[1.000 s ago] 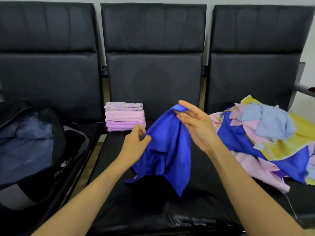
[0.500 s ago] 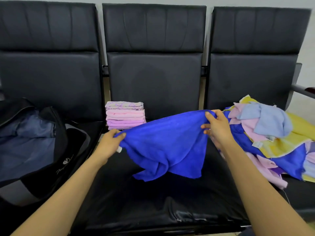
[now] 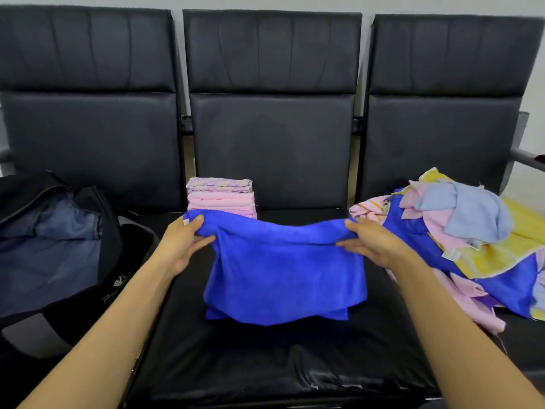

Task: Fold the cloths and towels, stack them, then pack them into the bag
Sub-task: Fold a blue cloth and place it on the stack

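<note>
Stretching between both grips, the blue towel hangs above the middle seat surface. Its top edge runs from one grip to the other and sags a little in the middle. The left grip pinches the towel's upper left corner, fingers and thumb curled round bunched fabric. The right grip pinches the upper right corner the same way. The rest of the towel droops below and between them; whether its lower edge touches the cushion I cannot tell. Just behind the left grip stands a stack of folded cloths, partly hidden by the towel's corner. A pile of loose cloths lies on the right seat, just beside the right grip. An open black bag sits on the left seat.
</note>
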A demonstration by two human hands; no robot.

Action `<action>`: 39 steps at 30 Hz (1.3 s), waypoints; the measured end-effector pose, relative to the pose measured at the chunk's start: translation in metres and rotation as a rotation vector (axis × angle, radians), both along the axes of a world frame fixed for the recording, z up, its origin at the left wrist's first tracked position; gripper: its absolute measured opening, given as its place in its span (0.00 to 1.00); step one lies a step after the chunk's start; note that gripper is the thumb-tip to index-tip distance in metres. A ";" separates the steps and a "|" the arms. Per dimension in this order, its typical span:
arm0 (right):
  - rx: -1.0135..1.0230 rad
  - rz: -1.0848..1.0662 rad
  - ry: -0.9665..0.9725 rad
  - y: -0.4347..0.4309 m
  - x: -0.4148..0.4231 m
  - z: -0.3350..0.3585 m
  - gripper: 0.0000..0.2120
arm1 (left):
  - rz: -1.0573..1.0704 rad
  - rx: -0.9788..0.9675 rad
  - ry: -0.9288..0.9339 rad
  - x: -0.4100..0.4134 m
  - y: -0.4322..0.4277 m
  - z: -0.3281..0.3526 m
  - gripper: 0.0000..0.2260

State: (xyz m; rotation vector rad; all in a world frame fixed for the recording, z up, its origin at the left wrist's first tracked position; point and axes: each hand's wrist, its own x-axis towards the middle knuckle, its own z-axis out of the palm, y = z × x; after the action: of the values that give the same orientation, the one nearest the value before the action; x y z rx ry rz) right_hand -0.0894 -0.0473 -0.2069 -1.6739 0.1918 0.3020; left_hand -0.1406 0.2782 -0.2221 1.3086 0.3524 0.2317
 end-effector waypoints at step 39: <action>-0.719 0.440 -0.069 -0.009 0.026 -0.067 0.09 | -0.382 0.488 0.318 0.015 0.001 -0.075 0.13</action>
State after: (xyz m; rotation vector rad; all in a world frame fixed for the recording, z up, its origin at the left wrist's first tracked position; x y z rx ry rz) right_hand -0.0632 -0.0561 -0.2742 -2.4367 -0.1470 0.5461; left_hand -0.1253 0.2793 -0.2970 1.8716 0.3151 -0.2324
